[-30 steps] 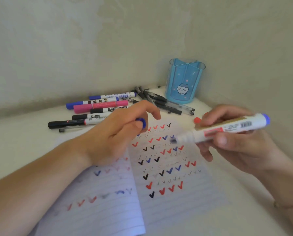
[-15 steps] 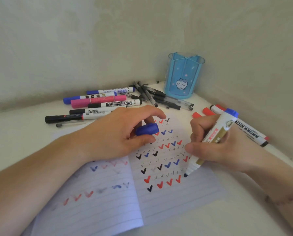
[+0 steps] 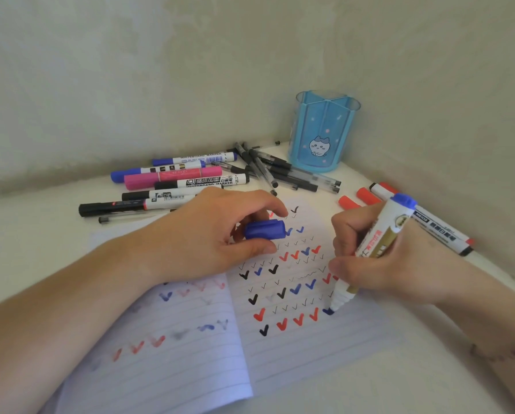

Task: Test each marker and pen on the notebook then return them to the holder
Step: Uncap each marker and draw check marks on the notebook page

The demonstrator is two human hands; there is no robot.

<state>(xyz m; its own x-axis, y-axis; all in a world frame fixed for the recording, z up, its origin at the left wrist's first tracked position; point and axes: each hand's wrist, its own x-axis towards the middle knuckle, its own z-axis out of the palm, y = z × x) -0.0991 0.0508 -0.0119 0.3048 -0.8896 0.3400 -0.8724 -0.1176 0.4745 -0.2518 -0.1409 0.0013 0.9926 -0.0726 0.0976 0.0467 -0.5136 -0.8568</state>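
An open lined notebook (image 3: 280, 348) lies in front of me, its right page filled with rows of red, blue and black ticks. My right hand (image 3: 399, 261) grips a white marker with a blue end (image 3: 379, 243), its blue tip touching the page beside a red tick. My left hand (image 3: 208, 234) rests on the notebook and pinches the marker's blue cap (image 3: 264, 229) between thumb and fingers. The blue translucent holder (image 3: 322, 132) with a cartoon cat stands in the corner with nothing showing inside it.
Several whiteboard markers (image 3: 187, 182) in blue, pink and black lie in a row left of the holder. Thin black pens (image 3: 280, 170) are piled in front of it. Red-capped markers (image 3: 429, 225) lie along the right wall. Walls close in behind and at the right.
My right hand swung the uncapped marker from level above the page down to a writing grip, and its tip now touches the paper. My left hand stayed on the notebook with the cap.
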